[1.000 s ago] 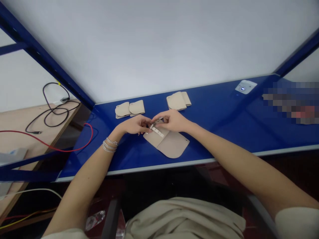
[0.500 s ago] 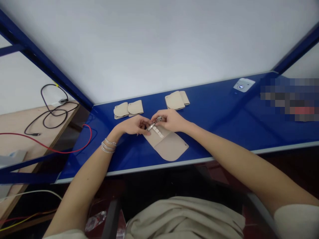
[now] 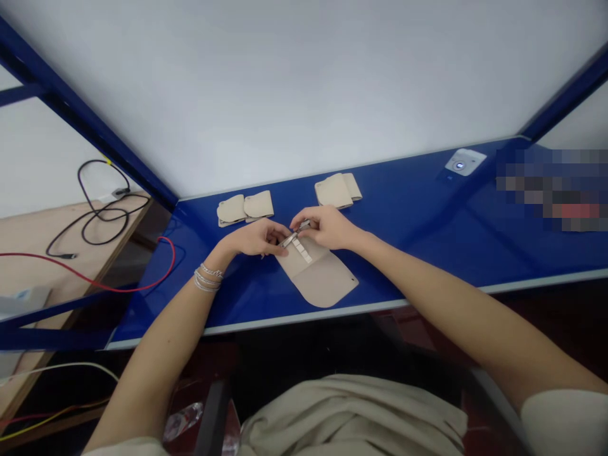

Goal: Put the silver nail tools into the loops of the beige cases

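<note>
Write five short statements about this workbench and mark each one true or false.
1. The left hand and the right hand meet above a beige flap piece lying on the blue table. True.
2. The bracelets are on the right wrist. False: they circle the left wrist.
3. Two groups of beige pieces lie farther back on the table. True.
4. The red cable is draped across the flap piece. False: it curves along the table's left end, well apart from the piece.
5. A small metal part is pinched between the fingertips of both hands. True.
</note>
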`<state>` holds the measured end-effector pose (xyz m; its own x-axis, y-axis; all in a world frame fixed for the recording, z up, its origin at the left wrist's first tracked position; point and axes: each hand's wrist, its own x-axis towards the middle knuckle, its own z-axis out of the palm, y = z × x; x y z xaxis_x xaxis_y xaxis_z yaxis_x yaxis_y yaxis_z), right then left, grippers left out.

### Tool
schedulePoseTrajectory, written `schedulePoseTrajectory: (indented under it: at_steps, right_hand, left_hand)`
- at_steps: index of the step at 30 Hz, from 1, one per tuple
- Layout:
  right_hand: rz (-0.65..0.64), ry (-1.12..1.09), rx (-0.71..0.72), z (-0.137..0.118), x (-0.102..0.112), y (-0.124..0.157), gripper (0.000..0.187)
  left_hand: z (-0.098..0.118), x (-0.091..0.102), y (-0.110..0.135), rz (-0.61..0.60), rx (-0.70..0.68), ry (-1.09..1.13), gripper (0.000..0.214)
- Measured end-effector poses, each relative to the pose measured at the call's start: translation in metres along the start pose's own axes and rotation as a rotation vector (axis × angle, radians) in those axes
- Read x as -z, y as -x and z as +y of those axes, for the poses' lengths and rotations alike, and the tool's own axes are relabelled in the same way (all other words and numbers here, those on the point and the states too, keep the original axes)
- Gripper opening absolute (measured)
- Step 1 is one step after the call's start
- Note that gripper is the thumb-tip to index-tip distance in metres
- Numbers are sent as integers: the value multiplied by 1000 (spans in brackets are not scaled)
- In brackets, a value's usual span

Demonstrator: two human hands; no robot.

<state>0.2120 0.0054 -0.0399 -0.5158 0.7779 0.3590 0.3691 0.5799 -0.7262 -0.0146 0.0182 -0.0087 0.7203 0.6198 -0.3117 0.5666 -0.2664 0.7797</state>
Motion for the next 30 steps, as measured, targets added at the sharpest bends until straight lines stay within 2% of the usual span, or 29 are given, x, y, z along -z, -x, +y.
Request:
schedulePoseTrajectory:
  at_steps: [8, 14, 19, 26, 30]
  right_hand:
    - [90, 24, -62, 5, 12, -1, 21]
    - [169, 97, -100, 8, 15, -2, 24]
    - [215, 136, -140, 10, 16, -3, 25]
    - [314, 130, -228, 26, 16, -6, 27]
    - [324, 115, -298, 36, 15, -10, 27]
  left_hand:
    - [3, 0, 1, -11, 9, -22, 38]
    - [6, -1, 1, -1, -5, -27, 43]
    - [4, -2, 1, -6, -36, -24, 39]
    - [1, -3, 0, -7, -63, -20, 37]
    - [1, -3, 0, 0, -52, -26, 37]
